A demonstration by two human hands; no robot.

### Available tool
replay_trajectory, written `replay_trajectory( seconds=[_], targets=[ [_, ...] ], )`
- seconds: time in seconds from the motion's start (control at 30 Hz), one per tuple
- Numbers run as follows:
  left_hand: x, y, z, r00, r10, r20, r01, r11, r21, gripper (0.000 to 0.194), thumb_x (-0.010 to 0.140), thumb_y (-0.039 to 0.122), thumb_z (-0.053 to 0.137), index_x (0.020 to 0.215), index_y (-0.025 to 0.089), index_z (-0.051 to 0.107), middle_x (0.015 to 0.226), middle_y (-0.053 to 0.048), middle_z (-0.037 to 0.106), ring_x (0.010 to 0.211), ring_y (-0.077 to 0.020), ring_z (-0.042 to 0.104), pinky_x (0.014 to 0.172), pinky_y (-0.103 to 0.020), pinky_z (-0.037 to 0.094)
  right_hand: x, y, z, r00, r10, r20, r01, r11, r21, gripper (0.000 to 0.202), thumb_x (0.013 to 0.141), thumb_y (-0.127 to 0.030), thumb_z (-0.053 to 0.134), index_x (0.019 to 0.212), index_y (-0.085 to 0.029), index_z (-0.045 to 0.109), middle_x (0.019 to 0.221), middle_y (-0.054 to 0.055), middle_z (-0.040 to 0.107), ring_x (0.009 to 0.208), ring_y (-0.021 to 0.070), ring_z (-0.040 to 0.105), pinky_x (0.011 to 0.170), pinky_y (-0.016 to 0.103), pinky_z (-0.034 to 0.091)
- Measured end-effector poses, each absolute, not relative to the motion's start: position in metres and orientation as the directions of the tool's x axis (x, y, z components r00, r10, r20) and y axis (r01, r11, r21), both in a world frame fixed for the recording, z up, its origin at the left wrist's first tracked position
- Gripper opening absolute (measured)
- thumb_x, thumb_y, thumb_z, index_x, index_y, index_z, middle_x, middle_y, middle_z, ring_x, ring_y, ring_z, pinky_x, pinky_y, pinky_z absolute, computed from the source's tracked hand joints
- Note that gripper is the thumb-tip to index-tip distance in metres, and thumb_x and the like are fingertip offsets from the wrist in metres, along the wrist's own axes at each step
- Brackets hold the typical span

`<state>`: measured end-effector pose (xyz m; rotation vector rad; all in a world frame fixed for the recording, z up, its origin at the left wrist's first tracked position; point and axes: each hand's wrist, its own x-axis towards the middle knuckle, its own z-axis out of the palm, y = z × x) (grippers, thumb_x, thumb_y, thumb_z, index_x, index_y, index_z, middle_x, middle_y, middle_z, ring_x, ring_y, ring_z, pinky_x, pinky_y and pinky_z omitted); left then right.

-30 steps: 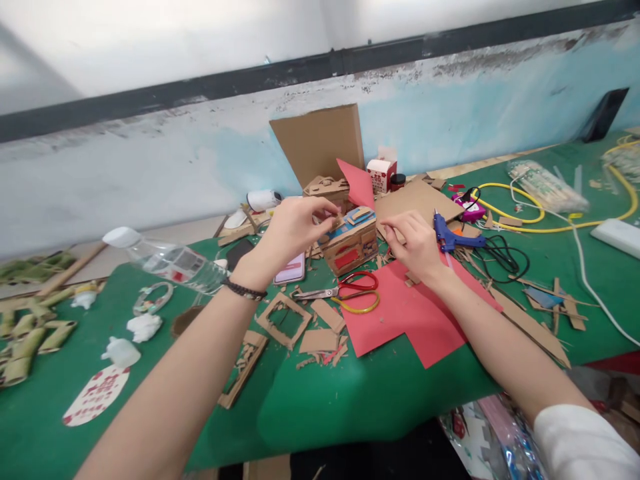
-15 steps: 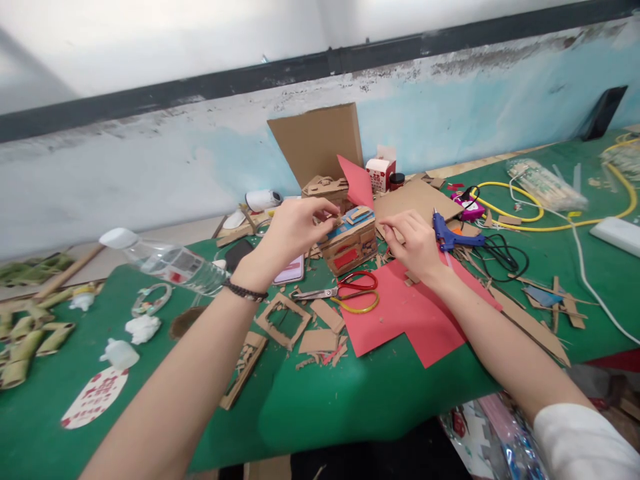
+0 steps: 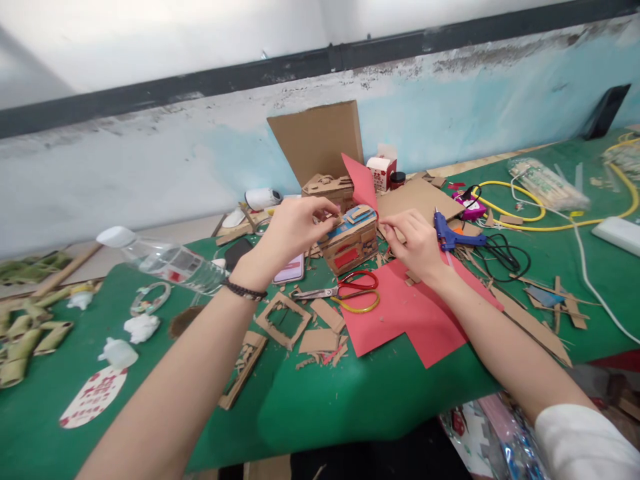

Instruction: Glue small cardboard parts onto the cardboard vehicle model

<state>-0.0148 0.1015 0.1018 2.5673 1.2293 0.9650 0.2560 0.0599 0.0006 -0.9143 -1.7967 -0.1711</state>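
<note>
A small cardboard box model [image 3: 349, 252] stands upright on the green table, with a blue top and a red patch on its front. My left hand [image 3: 306, 223] is at the box's upper left edge, its thumb and fingers closed in a pinch. On the other side, my right hand [image 3: 413, 241] pinches close to the box's right top corner. Whatever is between the fingertips of either hand is too small or hidden to name. Behind the box, a red paper sheet [image 3: 361, 180] leans at an angle, its lower edge near my right fingertips.
Scissors [image 3: 345, 292] lie before the box, beside red paper [image 3: 400, 320] and a cardboard frame [image 3: 283, 321]. A blue glue gun [image 3: 453, 235] with its black cord is at right. A plastic bottle [image 3: 170, 260] lies left, near my left forearm. Cardboard [image 3: 320, 143] leans against the wall.
The leaning red sheet has shifted slightly right, bringing its lower edge near my right fingertips. Both hands stay almost in place, and the box has not visibly moved.
</note>
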Motion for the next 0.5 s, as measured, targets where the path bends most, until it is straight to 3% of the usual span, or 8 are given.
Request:
replay_trajectory(
  seconds=[0.23,0.43,0.5],
  targets=[
    [-0.017,0.101,0.1017,0.461,0.754,0.468,0.653,-0.645,0.396,0.011,0.089,0.034,0.081,0.093,0.031,0.091,0.082,-0.005,0.084,0.067,-0.0248,0.072,0.075,-0.038,0.056,0.2561,0.0602,0.0004,-0.138,0.513,0.847,0.656,0.688,-0.31,0.023,0.113,-0.026,0.055,0.115,-0.027,0.077,0.104,0.008,0.083,0.1,0.0289,0.074,0.091,0.047,0.061],
    [-0.0168,0.1009,0.1029,0.439,0.739,0.511,0.66,-0.651,0.376,0.014,0.091,0.037,0.078,0.09,0.031,0.091,0.084,-0.006,0.084,0.079,-0.0287,0.073,0.09,-0.043,0.057,0.2567,0.0599,0.0013,-0.139,0.498,0.856,0.659,0.692,-0.295,0.022,0.113,-0.024,0.055,0.114,-0.025,0.077,0.104,0.009,0.083,0.1,0.0282,0.074,0.09,0.046,0.061],
    [-0.0172,0.099,0.1062,0.398,0.754,0.523,0.695,-0.62,0.364,0.018,0.094,0.037,0.075,0.097,0.029,0.091,0.089,-0.007,0.085,0.084,-0.03,0.074,0.093,-0.044,0.057,0.2572,0.0601,0.0014,-0.138,0.511,0.848,0.657,0.688,-0.308,0.023,0.113,-0.025,0.054,0.115,-0.025,0.078,0.104,0.009,0.083,0.1,0.0284,0.074,0.091,0.046,0.061]
  ],
)
